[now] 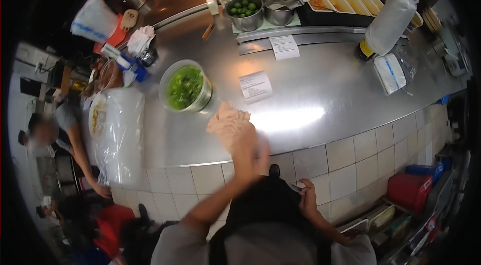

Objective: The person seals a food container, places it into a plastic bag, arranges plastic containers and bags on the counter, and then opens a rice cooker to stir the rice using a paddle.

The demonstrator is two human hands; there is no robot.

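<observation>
Touching the near end of a crumpled pinkish-beige cloth, the left hand reaches over the near edge of a brushed stainless-steel table. Left hand is smeared by motion blur; fingers look partly bent, but whether they grip the cloth or only press on it cannot be told. Right hand is low beside the body, off the table, fingers loosely curled (a greyish edge shows next to it; whether anything is held is unclear). Cloth lies bunched on the table, near the front edge, just beside a round translucent plastic tub of chopped bright-green leaves in liquid. Tub stands upright, beyond the cloth and to its left. A white printed paper slip lies flat beyond the cloth, slightly right; a second white printed slip rests farther back, at the raised metal ledge. Behind: a stainless-steel pot of round green fruit, next to another stainless-steel pot with utensils in it. Far left: a clear plastic bag over the table's end, another person's bare forearm near it. Far right: a white pack with a blue stripe.
</observation>
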